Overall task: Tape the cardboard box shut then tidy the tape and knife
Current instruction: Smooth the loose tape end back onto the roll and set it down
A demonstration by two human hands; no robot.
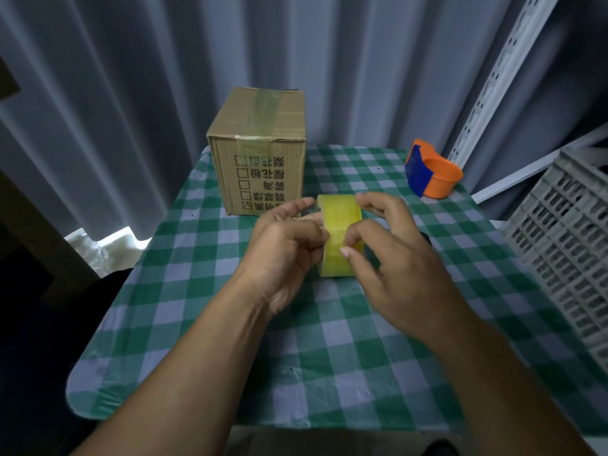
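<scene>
A yellow roll of clear packing tape [339, 222] stands on edge above the middle of the table, held between both hands. My left hand [283, 248] grips its left side, fingers through the core. My right hand [391, 255] holds the right side, thumb and forefinger pinching at the tape's outer face. The cardboard box [260, 149] stands behind the roll at the back of the table, flaps closed, a strip of clear tape running over its top and down the front. A small dark object [426, 239] peeks out beside my right hand; I cannot tell what it is.
An orange and blue tape dispenser [431, 169] lies at the back right of the green checked tablecloth [329, 373]. A grey plastic crate [566, 238] stands at the right edge. Grey curtains hang behind, and a white slotted rail leans at upper right.
</scene>
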